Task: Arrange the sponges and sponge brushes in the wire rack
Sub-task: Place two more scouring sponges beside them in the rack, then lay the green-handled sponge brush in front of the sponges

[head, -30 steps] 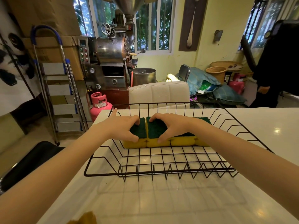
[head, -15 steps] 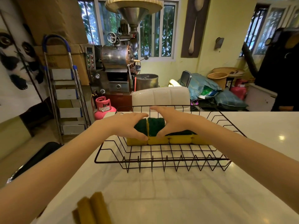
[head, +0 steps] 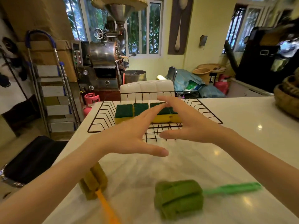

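Both hands have let go of the sponges [head: 140, 110] and drawn back toward the near side of the table [head: 242, 126], and two sponge brushes now show at the bottom of the view. The sponges, yellow with dark green scrub tops, lie side by side in a row along the far part of the wire rack [head: 100, 117]. The left hand [head: 129, 135] and right hand [head: 186, 123] hover over the rack's near edge, fingers spread wide, holding nothing.

Still outside the rack are the green brush [head: 179, 198], lying with its green handle pointing right, and the yellow brush [head: 93, 180], partly under the left forearm, its orange handle running toward the bottom edge. Both are blurred. They look light; the foam heads should squash under a pinch, while the plastic handles seem stiff, so the handle near the head is probably the best place to take hold. Little risk of damage, though a thin handle could roll on the glossy surface.

That table is white and polished, mirroring the ceiling lights. Beyond it stand a white chair [head: 147, 88], a steel machine with a funnel [head: 105, 54], a stepladder [head: 53, 88], a pink gas cylinder [head: 90, 102], woven baskets [head: 288, 96] at the right, and barred windows.
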Available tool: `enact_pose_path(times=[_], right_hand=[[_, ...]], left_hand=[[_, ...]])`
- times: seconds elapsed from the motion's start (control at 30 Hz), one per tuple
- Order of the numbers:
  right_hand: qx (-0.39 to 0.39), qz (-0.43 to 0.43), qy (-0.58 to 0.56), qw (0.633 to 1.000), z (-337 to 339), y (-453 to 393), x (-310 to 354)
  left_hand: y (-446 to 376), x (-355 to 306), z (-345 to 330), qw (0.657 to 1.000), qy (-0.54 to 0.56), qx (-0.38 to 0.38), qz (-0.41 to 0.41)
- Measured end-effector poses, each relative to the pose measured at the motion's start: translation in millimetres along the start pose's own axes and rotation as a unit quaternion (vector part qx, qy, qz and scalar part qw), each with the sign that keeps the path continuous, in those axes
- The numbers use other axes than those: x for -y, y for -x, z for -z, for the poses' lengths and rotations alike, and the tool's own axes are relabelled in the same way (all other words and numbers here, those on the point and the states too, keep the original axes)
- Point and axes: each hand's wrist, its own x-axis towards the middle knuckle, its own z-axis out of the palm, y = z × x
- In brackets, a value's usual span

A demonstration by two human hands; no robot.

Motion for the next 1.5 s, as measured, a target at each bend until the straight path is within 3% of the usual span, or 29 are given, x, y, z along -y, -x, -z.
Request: enact_pose_path(times=[0.13,0.47,0.67,1.0,1.2,1.5], right_hand=[[0.009,-0.033,-0.021,0.999,1.7,52.8,-3.7],[0.152,-0.138,0.065,0.977,4.0,144.4,-24.0],[0.157,-0.17,0.106,0.967,4.3,153.9,-28.6],[0.166,-0.192,0.069,0.965,3.5,147.5,-37.8],[0.144,-0.161,0.074,0.974,14.8,122.0,-33.0],[0.021,-0.087,0.132,0.987,42.3,46.9,-12.9]], left_hand=[[5.8,-21.4,-29.9,0.999,0.016,0.029,-0.023],[3.0,-44.3,-73.6,0.989,-0.019,0.145,-0.02],[1.0,-50.1,-74.0,0.983,-0.051,0.173,-0.029],[-0.1,-42.8,-66.2,0.976,-0.081,0.199,-0.029],[-0.4,-33.6,-35.9,0.988,-0.068,0.134,-0.016],[2.2,-8.7,33.8,0.999,-0.029,-0.036,0.005]])
